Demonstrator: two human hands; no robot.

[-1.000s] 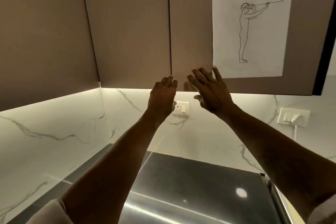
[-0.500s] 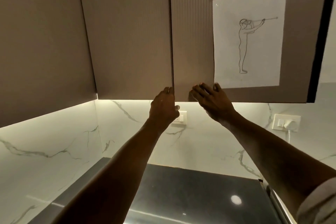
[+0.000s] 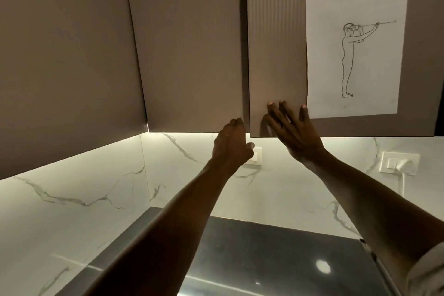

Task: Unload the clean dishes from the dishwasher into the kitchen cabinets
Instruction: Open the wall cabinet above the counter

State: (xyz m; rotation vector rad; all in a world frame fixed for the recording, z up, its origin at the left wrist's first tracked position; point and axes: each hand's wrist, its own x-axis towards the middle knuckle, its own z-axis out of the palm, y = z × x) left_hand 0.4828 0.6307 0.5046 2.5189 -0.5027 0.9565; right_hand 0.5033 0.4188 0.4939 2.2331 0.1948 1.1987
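Head view, upper centre of frame: newly raised, the left hand (image 3: 230, 144) hooks curled fingers on the lower corner of the left cabinet door (image 3: 192, 55), the right hand (image 3: 296, 133) presses flat, fingers spread, on the right cabinet door (image 3: 276, 43); both doors shut, opening looks imminent, no dishes visible.

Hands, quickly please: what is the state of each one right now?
Left hand: fingers curled on the lower corner of the left cabinet door, apparently gripping it.
Right hand: open, pressed flat on the right cabinet door.
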